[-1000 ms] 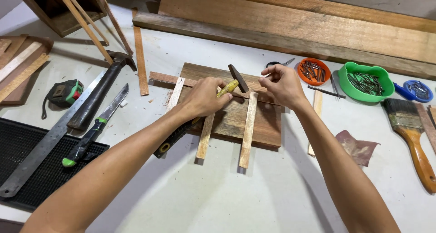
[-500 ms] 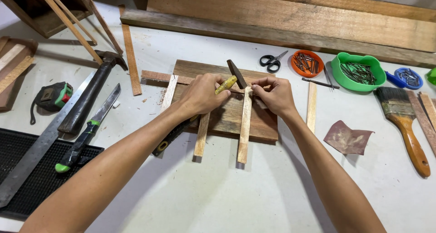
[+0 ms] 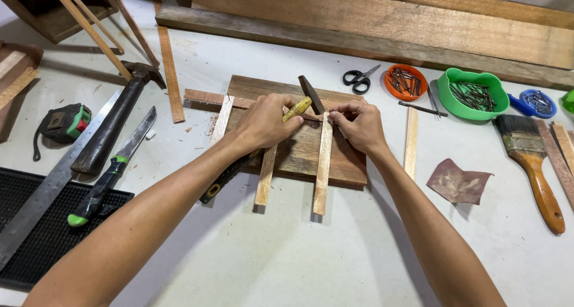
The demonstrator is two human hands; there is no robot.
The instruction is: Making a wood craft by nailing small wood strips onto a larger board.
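**Inspector:** Head view. State of the hands?

**Assistant:** Left hand (image 3: 266, 123) is closed around the yellow handle of a small hammer (image 3: 306, 101), whose dark head sits above the wooden board (image 3: 299, 154). Right hand (image 3: 359, 126) pinches the top end of a thin wooden strip (image 3: 322, 163); whether a nail sits between the fingertips cannot be told.

**Inspector:** Position of the strip?

**Assistant:** Lying lengthwise across the board, its lower end overhanging onto the white table (image 3: 287, 253). A second strip (image 3: 265, 175) lies just beside it.

**Inspector:** Surroundings?

**Assistant:** Scissors (image 3: 360, 78), orange dish of nails (image 3: 405, 81), green bowl (image 3: 472, 93), paintbrush (image 3: 532, 163), large hammer (image 3: 116, 118).
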